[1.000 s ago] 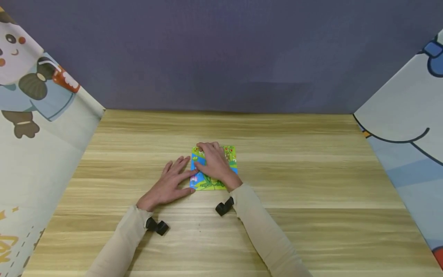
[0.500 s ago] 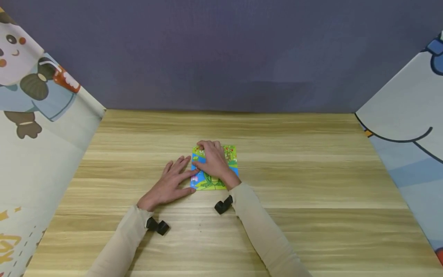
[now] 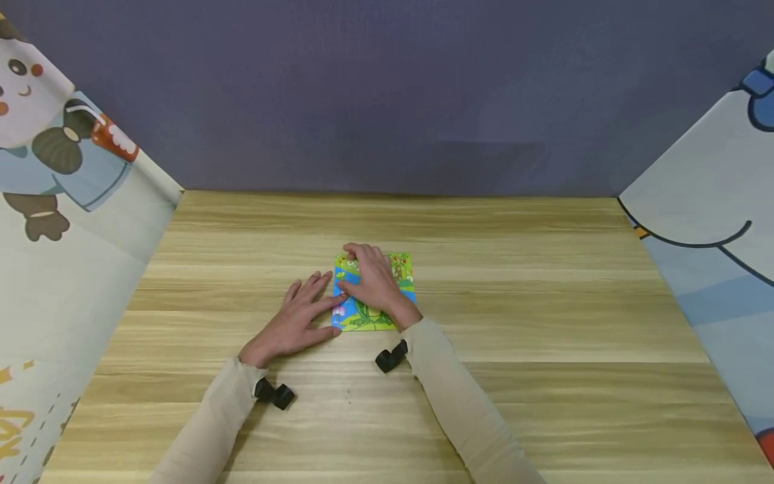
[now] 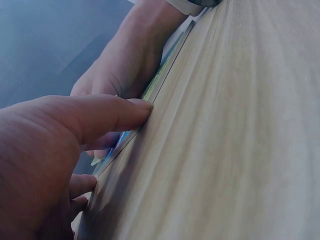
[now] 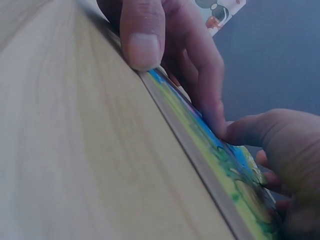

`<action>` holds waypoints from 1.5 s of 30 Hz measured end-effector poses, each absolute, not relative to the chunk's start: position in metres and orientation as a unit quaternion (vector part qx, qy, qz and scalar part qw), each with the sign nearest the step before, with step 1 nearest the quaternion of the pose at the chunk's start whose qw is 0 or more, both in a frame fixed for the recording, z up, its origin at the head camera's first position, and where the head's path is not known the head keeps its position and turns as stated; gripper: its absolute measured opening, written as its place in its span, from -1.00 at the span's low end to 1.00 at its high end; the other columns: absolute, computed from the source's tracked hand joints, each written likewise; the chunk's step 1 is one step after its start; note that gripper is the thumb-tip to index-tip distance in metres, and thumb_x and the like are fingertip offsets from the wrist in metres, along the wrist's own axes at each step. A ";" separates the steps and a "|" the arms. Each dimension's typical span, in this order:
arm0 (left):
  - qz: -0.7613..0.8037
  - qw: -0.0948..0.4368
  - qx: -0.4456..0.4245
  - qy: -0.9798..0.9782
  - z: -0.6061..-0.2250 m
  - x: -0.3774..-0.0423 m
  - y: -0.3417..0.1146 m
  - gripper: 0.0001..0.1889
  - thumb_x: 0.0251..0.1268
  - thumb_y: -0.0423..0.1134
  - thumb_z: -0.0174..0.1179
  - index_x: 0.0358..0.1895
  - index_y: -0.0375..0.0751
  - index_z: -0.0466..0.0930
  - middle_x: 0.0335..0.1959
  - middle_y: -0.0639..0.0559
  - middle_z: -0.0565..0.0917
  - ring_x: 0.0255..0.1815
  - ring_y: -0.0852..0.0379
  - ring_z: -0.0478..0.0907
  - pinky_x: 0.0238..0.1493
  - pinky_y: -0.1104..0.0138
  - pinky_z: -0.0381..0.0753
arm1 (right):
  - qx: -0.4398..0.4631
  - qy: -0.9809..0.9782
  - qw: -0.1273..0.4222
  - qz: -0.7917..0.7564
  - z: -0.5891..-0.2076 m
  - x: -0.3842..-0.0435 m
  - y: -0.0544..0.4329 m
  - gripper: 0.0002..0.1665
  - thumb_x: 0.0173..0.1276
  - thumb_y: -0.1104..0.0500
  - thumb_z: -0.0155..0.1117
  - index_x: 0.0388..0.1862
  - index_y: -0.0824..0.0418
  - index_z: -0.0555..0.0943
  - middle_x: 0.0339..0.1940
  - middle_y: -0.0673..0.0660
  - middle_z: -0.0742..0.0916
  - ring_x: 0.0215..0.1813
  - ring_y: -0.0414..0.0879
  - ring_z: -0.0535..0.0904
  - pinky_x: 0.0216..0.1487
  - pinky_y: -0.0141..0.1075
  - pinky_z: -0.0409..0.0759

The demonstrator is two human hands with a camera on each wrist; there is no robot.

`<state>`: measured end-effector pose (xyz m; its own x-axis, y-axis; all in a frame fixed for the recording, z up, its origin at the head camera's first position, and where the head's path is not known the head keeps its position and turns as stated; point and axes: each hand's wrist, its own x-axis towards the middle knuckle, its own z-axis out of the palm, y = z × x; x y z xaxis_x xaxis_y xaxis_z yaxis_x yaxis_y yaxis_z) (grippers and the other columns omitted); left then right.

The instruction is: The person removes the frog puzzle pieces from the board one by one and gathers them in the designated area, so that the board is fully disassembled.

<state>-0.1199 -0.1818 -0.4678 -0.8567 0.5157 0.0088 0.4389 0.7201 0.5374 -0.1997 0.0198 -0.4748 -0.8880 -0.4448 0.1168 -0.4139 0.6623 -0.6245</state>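
A thin square picture board (image 3: 370, 321) printed with a green frog, blue water and flowers lies flat on the wooden table. My left hand (image 3: 293, 323) is spread at its left side. The left index fingertip lies on the board, and the left thumb (image 4: 120, 110) touches its near left corner. Across the board's middle rests my right hand (image 3: 375, 282), covering much of the picture. Its thumb (image 5: 247, 130) meets the left index fingertip, while its other fingers bend at the far edge. Whether they pinch anything is hidden under the hand.
Around the board spreads the light wooden table (image 3: 532, 289). A dark blue-grey wall (image 3: 387, 101) stands behind it. Cartoon-printed panels rise along the left (image 3: 91, 269) and right sides. Black wrist cameras sit on both sleeves.
My right hand has slid very slightly away from me over the board. The left hand and the board hold their places.
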 end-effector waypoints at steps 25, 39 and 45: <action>0.283 0.057 0.263 0.921 -0.470 -0.117 -0.181 -0.37 0.27 0.00 0.30 0.41 -0.04 0.45 0.64 -0.29 0.03 0.66 -0.34 -0.12 0.56 -0.32 -0.27 | -0.280 0.857 0.051 -0.430 -0.462 -0.199 0.035 -0.27 0.23 0.52 0.13 0.41 0.20 0.41 0.35 0.15 0.59 0.33 0.03 0.54 0.32 -0.15 0.58; 0.274 0.060 0.258 0.925 -0.467 -0.117 -0.180 -0.37 0.30 0.01 0.28 0.43 -0.01 0.44 0.64 -0.27 0.03 0.67 -0.33 -0.12 0.56 -0.33 -0.26 | -0.222 0.840 0.092 -0.487 -0.458 -0.199 0.037 -0.49 0.42 0.35 0.17 0.34 0.21 0.49 0.19 0.22 0.70 0.05 0.03 0.71 0.07 -0.21 0.71; 0.275 0.060 0.257 0.924 -0.467 -0.117 -0.181 -0.38 0.30 0.01 0.28 0.42 -0.01 0.44 0.64 -0.27 0.04 0.66 -0.33 -0.12 0.55 -0.32 -0.26 | -0.238 0.854 0.075 -0.457 -0.455 -0.199 0.038 -0.58 0.43 0.33 0.15 0.25 0.24 0.57 -0.09 0.20 0.78 -0.20 -0.08 0.70 -0.13 -0.29 0.67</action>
